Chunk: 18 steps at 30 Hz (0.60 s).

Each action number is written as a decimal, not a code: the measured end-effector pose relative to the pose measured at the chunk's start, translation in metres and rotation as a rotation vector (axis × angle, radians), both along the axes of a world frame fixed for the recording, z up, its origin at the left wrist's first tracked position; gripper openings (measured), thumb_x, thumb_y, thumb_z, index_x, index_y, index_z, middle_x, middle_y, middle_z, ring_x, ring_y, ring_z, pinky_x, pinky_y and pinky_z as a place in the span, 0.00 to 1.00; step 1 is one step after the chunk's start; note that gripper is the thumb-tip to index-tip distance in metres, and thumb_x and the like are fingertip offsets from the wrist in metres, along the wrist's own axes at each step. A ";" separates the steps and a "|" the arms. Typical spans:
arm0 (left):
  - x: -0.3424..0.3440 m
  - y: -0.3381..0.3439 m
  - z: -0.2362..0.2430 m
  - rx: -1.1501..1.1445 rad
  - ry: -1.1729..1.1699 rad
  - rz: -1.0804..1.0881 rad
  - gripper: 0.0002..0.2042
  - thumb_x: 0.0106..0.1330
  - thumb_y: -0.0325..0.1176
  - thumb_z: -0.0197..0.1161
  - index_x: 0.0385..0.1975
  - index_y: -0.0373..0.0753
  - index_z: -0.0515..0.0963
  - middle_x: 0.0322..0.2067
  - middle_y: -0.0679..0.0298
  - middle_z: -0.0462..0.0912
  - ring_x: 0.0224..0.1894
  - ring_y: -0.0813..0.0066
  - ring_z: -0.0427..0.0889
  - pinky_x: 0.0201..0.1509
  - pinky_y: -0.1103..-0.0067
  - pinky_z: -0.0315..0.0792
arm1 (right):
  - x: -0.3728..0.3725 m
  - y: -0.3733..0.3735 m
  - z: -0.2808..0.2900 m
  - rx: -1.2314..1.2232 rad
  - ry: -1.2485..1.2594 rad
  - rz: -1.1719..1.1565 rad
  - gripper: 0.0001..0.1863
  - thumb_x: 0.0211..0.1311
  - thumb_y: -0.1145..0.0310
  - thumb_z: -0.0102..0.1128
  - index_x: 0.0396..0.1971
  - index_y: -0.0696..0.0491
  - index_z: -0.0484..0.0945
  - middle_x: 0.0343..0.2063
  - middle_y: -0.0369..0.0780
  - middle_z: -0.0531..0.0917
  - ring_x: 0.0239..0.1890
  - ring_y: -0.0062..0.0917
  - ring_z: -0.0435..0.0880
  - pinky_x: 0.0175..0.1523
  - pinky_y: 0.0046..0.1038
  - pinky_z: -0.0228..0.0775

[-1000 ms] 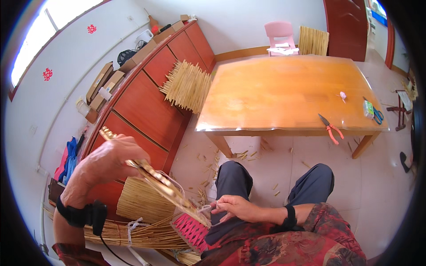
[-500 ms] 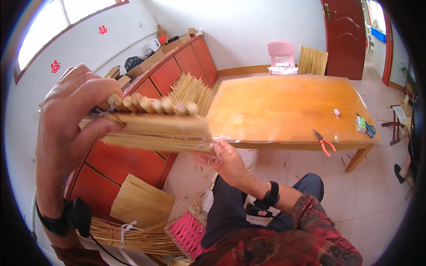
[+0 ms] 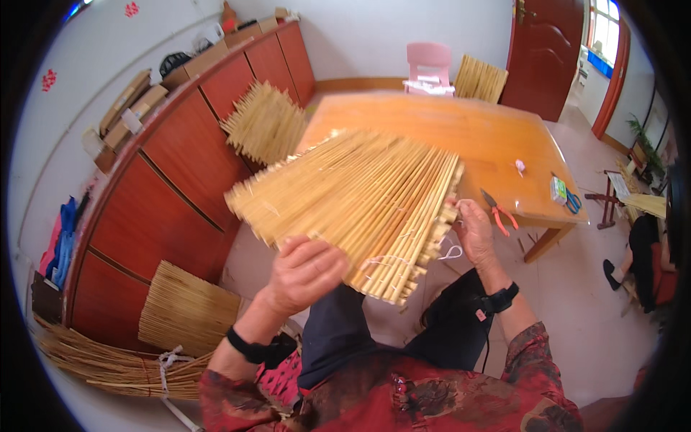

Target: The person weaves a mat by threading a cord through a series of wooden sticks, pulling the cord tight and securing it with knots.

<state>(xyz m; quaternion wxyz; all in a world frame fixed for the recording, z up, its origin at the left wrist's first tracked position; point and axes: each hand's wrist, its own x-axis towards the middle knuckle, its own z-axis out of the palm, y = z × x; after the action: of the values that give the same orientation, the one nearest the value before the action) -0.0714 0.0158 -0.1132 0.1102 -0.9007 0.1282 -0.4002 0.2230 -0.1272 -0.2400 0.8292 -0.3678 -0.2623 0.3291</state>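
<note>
The mat (image 3: 345,194) is held up over the lap, its far side overlapping the worktop (image 3: 511,133) in view; whether they touch cannot be told. The left hand's (image 3: 309,273) grip takes the near edge, thumb hidden; the right hand's (image 3: 473,229) grip pinches the right edge, fingertips partly covered by stick ends. To handle it well, both grips should support evenly, so the rows stay flat without tugging the stitches, and the white loop (image 3: 451,252) beside the right edge should stay clear of snagging. The sticks look slim, stiff and straw-coloured, packed side by side, fanning leftward with ragged ends, crossed by thin pale thread. The worktop is smooth, orange and glossy.
</note>
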 end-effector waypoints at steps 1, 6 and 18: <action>-0.001 -0.001 -0.026 -0.054 0.045 -0.013 0.08 0.46 0.27 0.61 0.29 0.41 0.76 0.33 0.65 0.78 0.36 0.72 0.77 0.40 0.75 0.69 | 0.002 -0.005 -0.003 -0.076 -0.041 -0.026 0.10 0.65 0.66 0.46 0.37 0.57 0.72 0.39 0.39 0.78 0.42 0.20 0.75 0.46 0.26 0.70; -0.015 -0.009 -0.117 -0.295 0.049 0.110 0.11 0.47 0.28 0.59 0.32 0.40 0.76 0.35 0.65 0.78 0.38 0.72 0.77 0.45 0.74 0.67 | 0.004 -0.028 0.002 -0.634 -0.259 0.070 0.10 0.63 0.67 0.47 0.36 0.57 0.73 0.38 0.36 0.78 0.35 0.15 0.74 0.43 0.19 0.68; -0.075 -0.041 -0.146 -1.435 0.096 0.398 0.15 0.53 0.20 0.60 0.42 0.35 0.70 0.41 0.57 0.73 0.44 0.67 0.74 0.41 0.74 0.72 | -0.052 -0.090 0.160 -0.535 -0.453 -0.053 0.07 0.63 0.69 0.48 0.27 0.54 0.69 0.15 0.32 0.67 0.11 0.12 0.64 0.18 0.12 0.57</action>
<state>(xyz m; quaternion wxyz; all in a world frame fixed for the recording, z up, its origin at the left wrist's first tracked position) -0.1468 -0.0252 -0.2588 -0.4401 -0.7742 -0.3251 -0.3181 0.1707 -0.2173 -0.0800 0.6325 -0.6424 -0.3344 0.2748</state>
